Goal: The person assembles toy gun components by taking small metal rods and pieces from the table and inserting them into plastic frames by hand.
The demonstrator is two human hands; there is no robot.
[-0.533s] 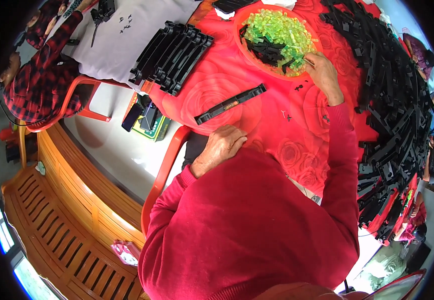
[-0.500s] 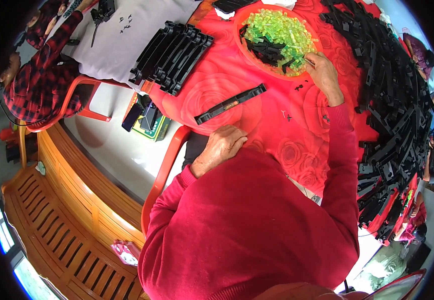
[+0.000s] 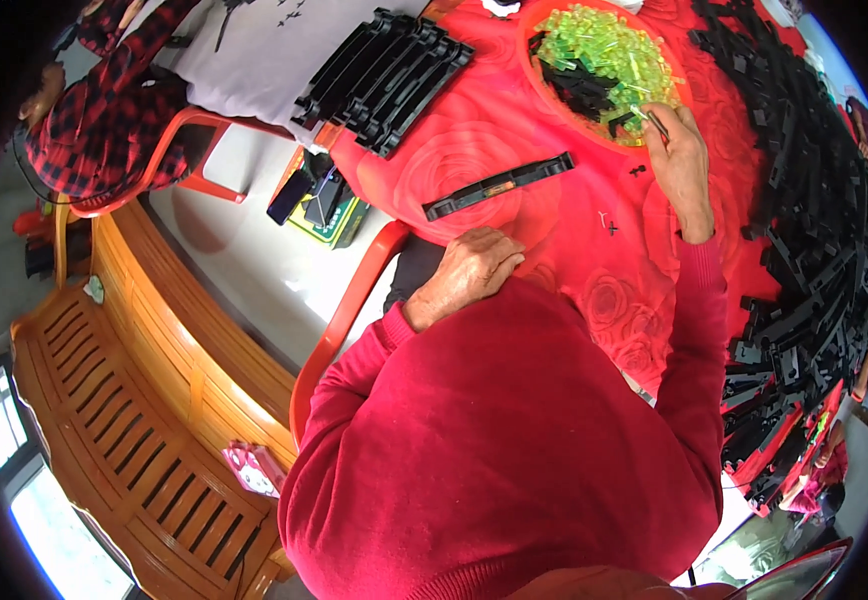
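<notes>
My right hand (image 3: 683,165) is at the near right rim of an orange-red basin (image 3: 533,68), thumb and finger pinched together. Something small and dark shows at its fingertips, too small to name. Yellow-green translucent short tubes (image 3: 594,45) and a patch of small black parts (image 3: 579,88) fill the basin. My left hand (image 3: 472,266) lies at the table's near edge, fingers curled in and palm hidden. Beyond it, a single long black plastic bar (image 3: 499,186) with a small copper-coloured spot at its middle lies on the red rose-patterned cloth (image 3: 554,230).
Several similar black bars (image 3: 384,80) lie side by side at the far left. A large heap of black parts (image 3: 804,230) covers the right side. Small dark pieces (image 3: 612,229) lie on the cloth. A person in a checked shirt (image 3: 104,140) sits left, beyond a wooden bench (image 3: 144,420).
The whole view has shifted, so the table's things appear farther right and higher. My right hand stays at the basin's rim, still pinching. My left hand keeps its place at the table edge.
</notes>
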